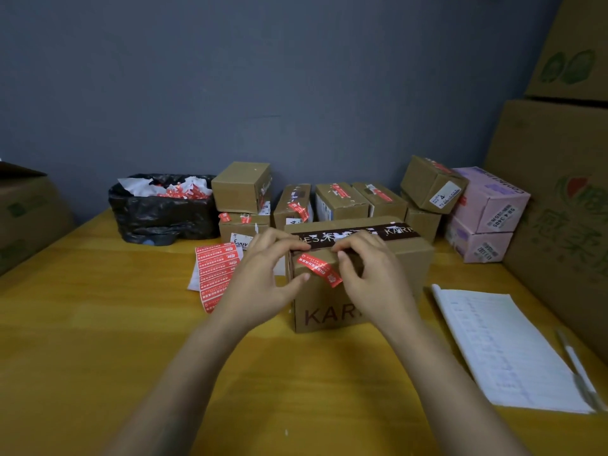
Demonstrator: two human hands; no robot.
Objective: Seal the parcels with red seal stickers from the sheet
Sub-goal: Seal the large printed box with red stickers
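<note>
While the red seal sticker [319, 270] is lying slantwise across the parcel's [329, 311] top edge, hands are flanking it: left hand [263, 278] pressing straight-fingered, right hand [371, 274] curled, grip unclear.

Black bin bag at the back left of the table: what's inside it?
Inside the black bin bag lie crumpled white backing sheets with red sticker scraps. Anything beneath that top layer is hidden by the scraps and the bag's opaque sides.
</note>
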